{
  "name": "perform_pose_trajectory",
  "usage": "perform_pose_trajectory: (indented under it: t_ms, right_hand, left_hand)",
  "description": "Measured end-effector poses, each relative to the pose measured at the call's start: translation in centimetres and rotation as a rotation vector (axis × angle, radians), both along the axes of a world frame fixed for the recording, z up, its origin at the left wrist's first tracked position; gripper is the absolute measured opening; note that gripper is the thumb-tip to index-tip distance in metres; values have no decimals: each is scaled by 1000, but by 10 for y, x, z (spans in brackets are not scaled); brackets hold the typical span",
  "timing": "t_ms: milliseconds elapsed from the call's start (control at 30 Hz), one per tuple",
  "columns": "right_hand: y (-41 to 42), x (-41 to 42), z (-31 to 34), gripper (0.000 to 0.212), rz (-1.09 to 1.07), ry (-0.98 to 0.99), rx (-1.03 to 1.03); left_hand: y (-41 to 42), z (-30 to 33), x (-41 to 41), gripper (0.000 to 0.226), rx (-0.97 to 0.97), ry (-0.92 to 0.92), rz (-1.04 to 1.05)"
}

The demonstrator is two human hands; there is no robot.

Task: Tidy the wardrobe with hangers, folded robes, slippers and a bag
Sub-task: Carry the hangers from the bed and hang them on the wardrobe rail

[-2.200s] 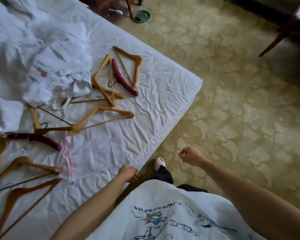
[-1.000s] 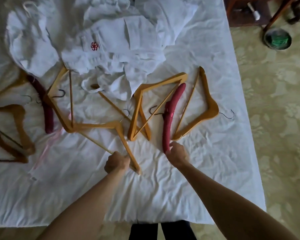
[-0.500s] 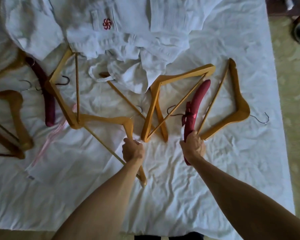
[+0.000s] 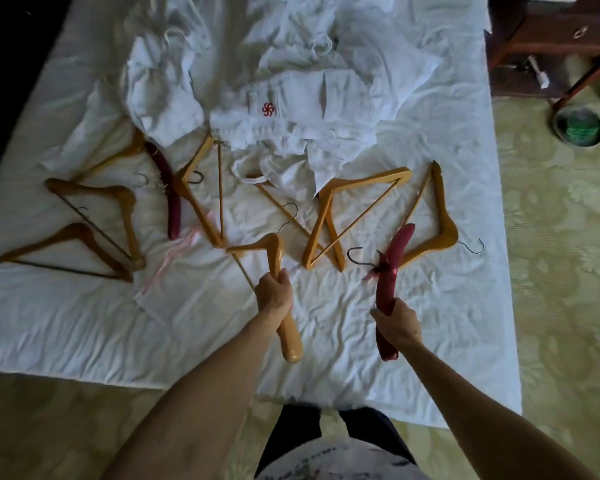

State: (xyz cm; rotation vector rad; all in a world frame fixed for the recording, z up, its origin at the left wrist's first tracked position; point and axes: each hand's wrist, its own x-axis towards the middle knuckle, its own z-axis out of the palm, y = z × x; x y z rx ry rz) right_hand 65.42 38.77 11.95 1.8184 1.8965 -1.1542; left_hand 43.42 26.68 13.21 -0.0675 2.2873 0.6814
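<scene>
Left hand [image 4: 274, 294] has its fingers wrapped round one arm of a wooden hanger [image 4: 278, 258], lifted just over the bed [image 4: 430, 323]. Right hand [image 4: 395, 322] grips a red padded hanger [image 4: 394, 258], raised too. White robes [image 4: 291, 98] lie rumpled beyond.

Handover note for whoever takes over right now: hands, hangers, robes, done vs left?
Left hand grips a wooden hanger by one arm.
Right hand grips a maroon padded hanger near its lower end.
On the bed: several more wooden hangers, e.g. and, and a second maroon padded hanger.
White robes lie unfolded in a heap at the far side.
Done: two hangers in hand.
Left: the other hangers, folding the robes. Slippers, bag and wardrobe are out of view.
</scene>
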Motion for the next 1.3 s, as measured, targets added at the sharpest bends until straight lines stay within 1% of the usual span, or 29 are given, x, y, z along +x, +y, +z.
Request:
perform_pose_trajectory:
  t_ms: [100,200,267,367,467,567,600,667,733,767,867,967,1067,1200,1300]
  right_hand:
    - [-7,-8,33,29,-30,248,-100]
    - [-17,-18,69,26,-1,437,-246]
    - [-24,-27,90,25,44,537,-325]
    - [-38,-41,122,19,186,616,-425]
    - [-55,-54,144,21,335,662,-536]
    - [-78,-67,158,26,495,689,-616]
    - [-88,-72,164,30,543,696,-641]
    - [-112,-81,175,44,630,707,-692]
    - [-140,-92,188,56,730,715,-739]
    - [-156,-97,193,58,782,719,-764]
    - [-212,-114,207,55,902,722,-853]
    - [-276,-133,221,49,1007,707,-941]
    - [-347,-156,233,47,1109,691,-1015]
    - [-458,-192,248,31,1219,688,-1051]
    - [-544,-219,264,30,1305,718,-1068]
  left_hand:
    - [-6,44,14,51,97,44,23]
    - [-19,75,28,46,220,37,101]
    - [-30,94,38,45,292,58,146]
    - [-53,117,52,49,423,52,265]
    - [-87,136,63,43,519,58,422]
    - [-132,154,76,34,592,98,494]
    - [-148,159,81,28,612,115,501]
    - [-180,167,89,18,649,145,556]
    - [-212,174,96,18,674,186,666]
    - [-229,179,99,19,678,208,717]
    - [-282,194,106,15,720,276,846]
    - [-343,206,108,22,750,367,929]
    - [-410,213,109,21,801,447,1000]
    - [-505,224,100,19,818,555,1092]
    - [-579,238,88,22,827,654,1100]
